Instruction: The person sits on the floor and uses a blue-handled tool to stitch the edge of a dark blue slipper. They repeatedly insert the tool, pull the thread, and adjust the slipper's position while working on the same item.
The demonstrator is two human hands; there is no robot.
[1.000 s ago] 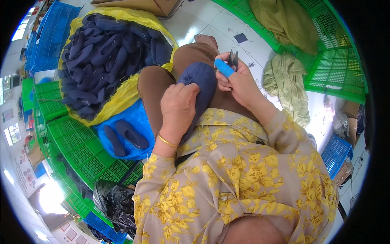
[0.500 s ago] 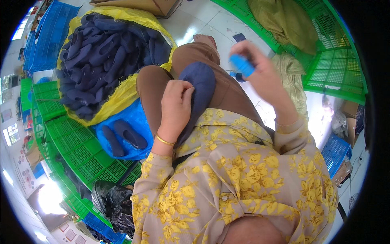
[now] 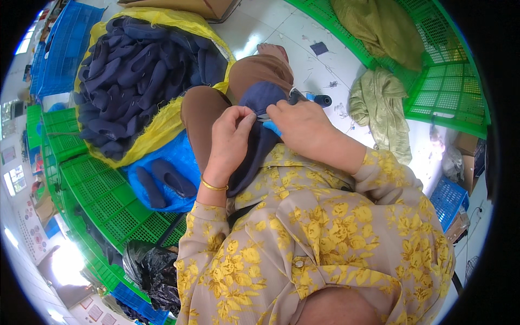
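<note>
White floor tiles surround the seated person, whose lap supports a navy slipper (image 3: pixel 259 108). Left hand (image 3: pixel 230 138) pinches its edge taut; right hand (image 3: pixel 303 127), closed on blue-handled snips (image 3: pixel 272 126), works there, beside a heaped yellow sack (image 3: pixel 162 116).
</note>
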